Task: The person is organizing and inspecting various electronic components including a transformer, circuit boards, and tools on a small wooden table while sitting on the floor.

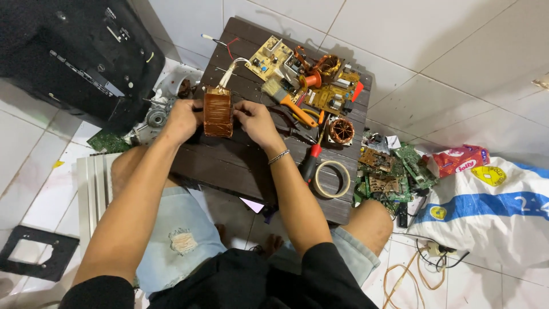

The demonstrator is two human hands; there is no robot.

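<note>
I see even, fairly bright indoor light from above; the white glossy floor tiles [457, 51] carry soft glare at upper right. The low dark slatted wooden table [240, 166] throws a short shadow toward the upper right. Focus is sharp at centre; lines bow at the frame edges, with slight softness in the lower corners

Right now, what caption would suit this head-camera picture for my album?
Both hands, left hand and right hand, grip a copper-wound transformer over a dark slatted table strewn with circuit boards.
</note>
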